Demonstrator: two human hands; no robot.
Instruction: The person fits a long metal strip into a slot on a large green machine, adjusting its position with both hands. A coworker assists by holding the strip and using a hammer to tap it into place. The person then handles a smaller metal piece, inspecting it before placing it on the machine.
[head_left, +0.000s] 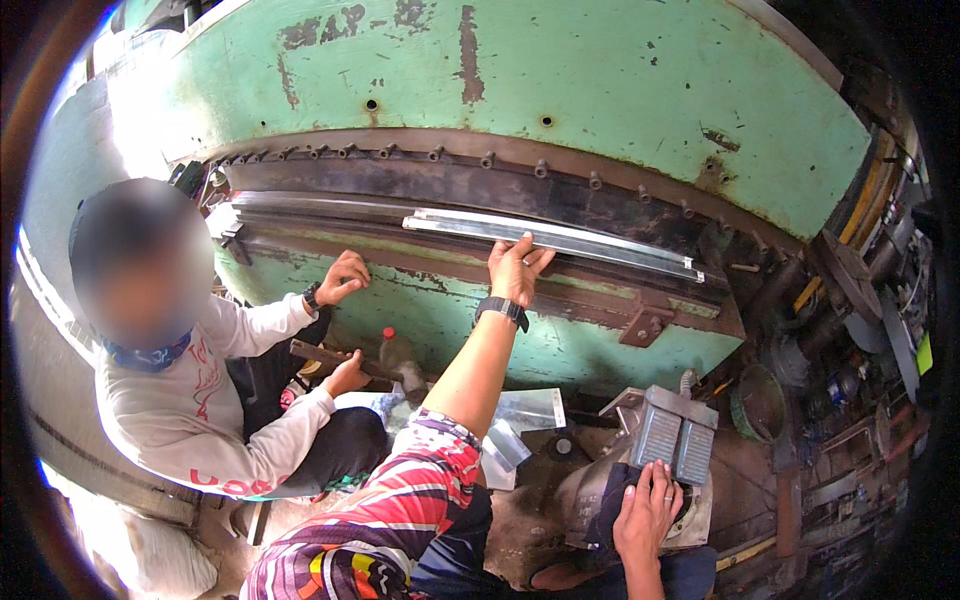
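My left hand (516, 272), with a dark watch on the wrist, is closed on the near edge of a long, shiny folded metal strip (590, 248). The strip lies along the dark bed of a green sheet-bending press (500, 90), slanting down to the right. Lower right, my right hand (648, 510) lies with its fingers stretched out on a dark cloth (610, 508), just below a grey ribbed double pedal (680, 435). It holds nothing that I can see.
At left crouches a person in a white sweatshirt (215, 390), one hand near the press front, the other holding a brown bar (325, 353). A red-capped bottle (395, 350) and sheet-metal pieces (530, 408) are on the floor. Racked metal stock (850, 480) crowds the right.
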